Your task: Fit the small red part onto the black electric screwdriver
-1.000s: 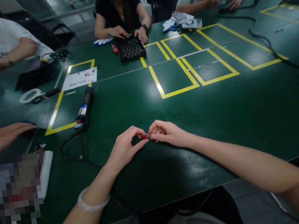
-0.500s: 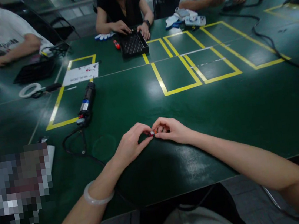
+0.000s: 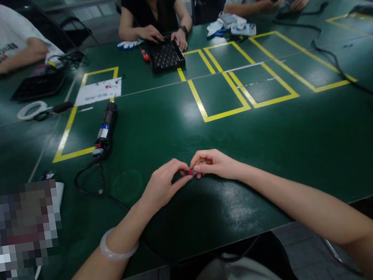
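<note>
A small red part [image 3: 190, 172], too tiny to make out its shape, sits just above the near edge of the green table [image 3: 278, 145], pinched between both hands; the left hand [image 3: 163, 186] and right hand [image 3: 214, 164] meet fingertip to fingertip, both closed on it; a smooth pale bangle [image 3: 116, 252] rings the left wrist; further left lies a cylindrical black power tool [image 3: 105, 129] with a blue-and-silver band, its lettering unreadable; yellow tape rectangles [image 3: 220, 115] and a black gridded tray [image 3: 164, 56] lie beyond.

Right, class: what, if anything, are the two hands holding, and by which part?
A small red piece, pinched between the fingertips of the left hand and right hand, one on each side.
</note>
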Tool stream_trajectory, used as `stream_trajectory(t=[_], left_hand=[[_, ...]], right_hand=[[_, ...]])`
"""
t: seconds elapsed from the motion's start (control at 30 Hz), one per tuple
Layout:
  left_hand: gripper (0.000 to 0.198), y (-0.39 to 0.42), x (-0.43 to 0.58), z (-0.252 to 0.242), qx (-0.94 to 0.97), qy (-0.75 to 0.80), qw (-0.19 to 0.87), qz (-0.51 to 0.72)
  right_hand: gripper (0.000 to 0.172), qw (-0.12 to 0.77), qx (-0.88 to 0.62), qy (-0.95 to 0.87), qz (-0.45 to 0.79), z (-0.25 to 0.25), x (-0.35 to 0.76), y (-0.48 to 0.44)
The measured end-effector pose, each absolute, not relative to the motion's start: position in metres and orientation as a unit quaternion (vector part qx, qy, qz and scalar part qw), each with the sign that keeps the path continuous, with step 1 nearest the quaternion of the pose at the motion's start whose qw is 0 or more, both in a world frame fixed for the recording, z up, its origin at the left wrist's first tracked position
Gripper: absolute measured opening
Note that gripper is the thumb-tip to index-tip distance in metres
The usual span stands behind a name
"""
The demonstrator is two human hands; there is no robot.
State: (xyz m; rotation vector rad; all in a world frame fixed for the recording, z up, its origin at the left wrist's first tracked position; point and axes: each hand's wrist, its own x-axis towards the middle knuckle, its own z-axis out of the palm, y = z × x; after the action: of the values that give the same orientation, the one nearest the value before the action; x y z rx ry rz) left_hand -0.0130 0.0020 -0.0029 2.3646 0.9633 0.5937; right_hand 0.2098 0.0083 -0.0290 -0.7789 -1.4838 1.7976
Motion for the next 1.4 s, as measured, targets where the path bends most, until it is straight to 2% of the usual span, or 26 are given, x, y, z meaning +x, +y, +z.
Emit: stream_trajectory(t=[0.13, 0.27, 0.5, 0.57, 0.67, 0.87, 1.1, 1.27, 1.4], left_hand=[[0.016, 0.001, -0.013, -0.005, 0.884, 0.334, 0.248, 0.213], [0.031, 0.015, -0.030, 0.002, 0.904, 0.347, 0.186, 0.169], [0.050, 0.059, -0.145, 0.008, 0.724, 0.657, -0.091, 0.192], [0.055, 0.065, -0.180, 0.000, 0.685, 0.695, -0.125, 0.180], [0.059, 0.068, -0.204, -0.010, 0.701, 0.682, -0.118, 0.170], [0.061, 0.069, -0.152, -0.008, 0.693, 0.715, -0.091, 0.006], [0.047, 0.052, -0.088, -0.010, 0.778, 0.620, -0.086, 0.048], [0.041, 0.034, -0.065, -0.011, 0.844, 0.528, -0.071, 0.063], [0.038, 0.026, -0.046, -0.009, 0.895, 0.440, -0.029, 0.073]], right_hand=[[0.027, 0.325, -0.289, -0.591, 0.679, -0.031, 0.211, 0.008], [0.026, 0.336, -0.306, -0.571, 0.684, -0.030, 0.212, 0.008], [0.030, 0.394, -0.337, -0.487, 0.703, -0.031, 0.214, 0.010], [0.035, 0.401, -0.337, -0.465, 0.714, -0.032, 0.214, 0.010], [0.040, 0.415, -0.343, -0.430, 0.725, -0.034, 0.216, 0.012], [0.029, 0.445, -0.354, -0.394, 0.722, -0.033, 0.218, 0.016], [0.030, 0.462, -0.358, -0.411, 0.699, -0.033, 0.221, 0.019], [0.029, 0.422, -0.392, -0.543, 0.611, -0.032, 0.223, 0.018], [0.017, 0.409, -0.410, -0.670, 0.465, -0.029, 0.223, 0.014]])
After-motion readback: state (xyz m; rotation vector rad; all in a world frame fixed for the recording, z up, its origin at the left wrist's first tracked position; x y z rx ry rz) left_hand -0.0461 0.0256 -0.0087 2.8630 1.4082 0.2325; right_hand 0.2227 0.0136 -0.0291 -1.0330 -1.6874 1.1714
